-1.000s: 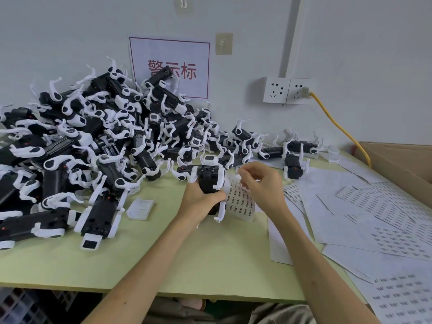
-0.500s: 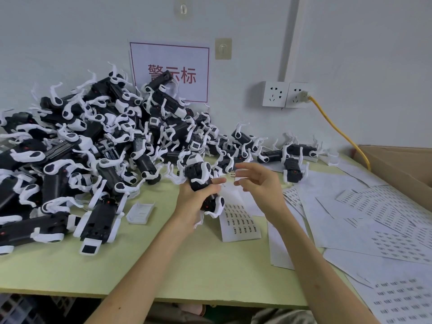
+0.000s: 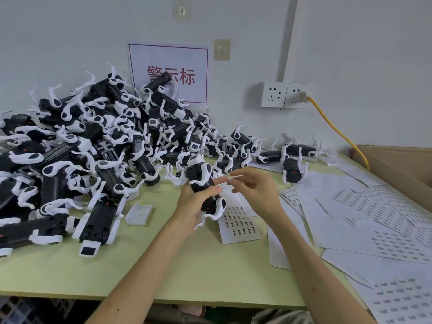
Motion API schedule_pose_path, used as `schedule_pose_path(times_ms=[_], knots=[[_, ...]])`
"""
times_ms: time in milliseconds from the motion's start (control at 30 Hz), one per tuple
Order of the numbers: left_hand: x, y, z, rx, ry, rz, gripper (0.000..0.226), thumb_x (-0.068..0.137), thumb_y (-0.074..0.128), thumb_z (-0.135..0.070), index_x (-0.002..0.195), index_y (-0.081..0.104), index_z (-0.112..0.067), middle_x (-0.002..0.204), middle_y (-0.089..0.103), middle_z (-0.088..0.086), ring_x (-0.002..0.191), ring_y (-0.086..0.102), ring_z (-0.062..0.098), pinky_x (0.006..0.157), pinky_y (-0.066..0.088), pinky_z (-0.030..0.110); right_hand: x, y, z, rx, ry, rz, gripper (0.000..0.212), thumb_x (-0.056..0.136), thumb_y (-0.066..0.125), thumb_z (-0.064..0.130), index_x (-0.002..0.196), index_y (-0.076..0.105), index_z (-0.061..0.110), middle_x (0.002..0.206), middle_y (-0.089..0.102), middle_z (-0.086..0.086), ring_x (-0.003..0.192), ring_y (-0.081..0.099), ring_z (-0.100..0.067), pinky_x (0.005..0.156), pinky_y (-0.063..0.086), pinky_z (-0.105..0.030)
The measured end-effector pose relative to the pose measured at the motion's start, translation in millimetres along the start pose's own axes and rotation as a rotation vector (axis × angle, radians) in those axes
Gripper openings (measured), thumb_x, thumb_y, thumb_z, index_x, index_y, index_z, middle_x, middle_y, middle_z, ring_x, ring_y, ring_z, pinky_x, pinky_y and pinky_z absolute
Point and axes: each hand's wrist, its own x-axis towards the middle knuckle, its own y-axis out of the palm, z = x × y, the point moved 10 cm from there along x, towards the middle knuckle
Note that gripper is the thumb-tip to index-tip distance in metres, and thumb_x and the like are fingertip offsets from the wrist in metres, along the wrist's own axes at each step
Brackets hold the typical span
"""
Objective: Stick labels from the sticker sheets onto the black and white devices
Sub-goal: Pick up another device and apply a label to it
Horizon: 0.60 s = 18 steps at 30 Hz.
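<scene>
Holding one label [image 3: 230, 180] pinched between thumb and forefinger, the right hand [image 3: 253, 192] is raised clear of the sheet [image 3: 238, 226]. A second ago the sheet was held up against the device [image 3: 202, 181]; it now lies flat on the table [image 3: 187, 272] beneath both hands. Peeling is therefore judged complete, and application is the step in hand. The label sits just beside the upper part of the device, apart from it and close to the left forefinger tip. The other right fingers are loosely spread. The left hand [image 3: 195, 202] grips the black body of the device with curled fingers, holding it tilted above the table. A pile [image 3: 93, 148] of devices lies to the left.
</scene>
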Motion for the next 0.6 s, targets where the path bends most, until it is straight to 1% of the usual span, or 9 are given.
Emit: schedule_pose_path(times_ms=[67,100,133,200,267,333,433,500,600], knots=[[-0.1,0.9,-0.1,-0.007,0.008,0.009,0.032,0.09,0.063,0.01,0.12,0.06,0.019,0.103,0.065,0.022,0.08,0.059,0.025,0.062,0.054,0.024,-0.8,0.2,2.8,-0.054,-0.025,-0.013,0.012,0.09,0.075,0.008,0.101,0.077,0.013,0.091,0.078,0.001,0.074,0.074,-0.015,0.079,0.061,-0.037],[-0.4,1.6,-0.1,-0.013,0.01,0.016,0.032,0.09,0.062,0.01,0.12,0.06,0.02,0.102,0.064,0.022,0.081,0.058,0.026,0.062,0.054,0.024,-1.3,0.4,4.2,-0.082,-0.039,-0.016,0.011,0.09,0.075,0.008,0.099,0.078,0.014,0.092,0.077,0.003,0.074,0.073,-0.014,0.078,0.061,-0.036],[-0.6,2.2,0.0,-0.019,0.009,0.023,0.031,0.09,0.062,0.011,0.12,0.061,0.019,0.1,0.068,0.02,0.079,0.06,0.026,0.061,0.054,0.025,-1.5,0.4,5.0,-0.103,-0.048,-0.019,0.01,0.09,0.075,0.008,0.097,0.078,0.015,0.093,0.076,0.006,0.075,0.073,-0.013,0.076,0.06,-0.035],[-1.5,3.8,-0.4,-0.013,0.006,0.036,0.032,0.09,0.061,0.01,0.121,0.06,0.018,0.09,0.076,0.01,0.067,0.065,0.022,0.059,0.054,0.026,-1.9,-0.2,5.5,-0.145,-0.064,-0.025,0.009,0.09,0.075,0.011,0.095,0.077,0.018,0.094,0.075,0.009,0.076,0.07,-0.01,0.074,0.056,-0.028],[-3.5,7.5,-0.4,0.012,0.001,0.062,0.033,0.091,0.061,0.009,0.122,0.057,0.019,0.079,0.076,0.004,0.053,0.062,0.019,0.053,0.049,0.024,-2.3,-0.2,6.8,-0.198,-0.089,-0.028,0.009,0.09,0.075,0.013,0.094,0.077,0.02,0.095,0.075,0.012,0.077,0.068,-0.008,0.071,0.052,-0.02],[-4.3,8.4,0.9,0.022,-0.007,0.069,0.035,0.091,0.061,0.008,0.124,0.054,0.02,0.071,0.073,0.001,0.046,0.056,0.019,0.049,0.045,0.022,-3.2,0.3,9.6,-0.235,-0.118,-0.031,0.01,0.09,0.075,0.013,0.094,0.076,0.022,0.094,0.074,0.014,0.08,0.066,-0.006,0.07,0.049,-0.014],[-4.5,10.2,2.4,0.023,-0.018,0.077,0.036,0.092,0.06,0.008,0.126,0.053,0.018,0.068,0.071,-0.001,0.043,0.052,0.022,0.046,0.043,0.022,-4.2,-0.3,12.0,-0.251,-0.149,-0.048,0.012,0.089,0.075,0.012,0.089,0.074,0.023,0.09,0.073,0.016,0.085,0.067,-0.004,0.069,0.047,-0.013],[-5.0,11.2,2.9,0.027,-0.027,0.08,0.036,0.093,0.06,0.008,0.127,0.052,0.017,0.066,0.071,-0.001,0.04,0.051,0.022,0.044,0.042,0.022,-3.7,-2.7,11.3,-0.266,-0.148,-0.066,0.014,0.088,0.077,0.015,0.084,0.072,0.029,0.086,0.072,0.019,0.082,0.066,-0.005,0.068,0.047,-0.013],[-4.2,7.8,3.7,0.06,-0.033,0.049,0.034,0.092,0.062,0.008,0.126,0.058,0.013,0.068,0.07,-0.001,0.05,0.058,0.019,0.045,0.046,0.024,-4.4,-3.0,10.7,-0.306,-0.14,-0.075,0.024,0.086,0.079,0.021,0.079,0.065,0.039,0.086,0.068,0.027,0.078,0.062,-0.003,0.066,0.044,-0.009]])
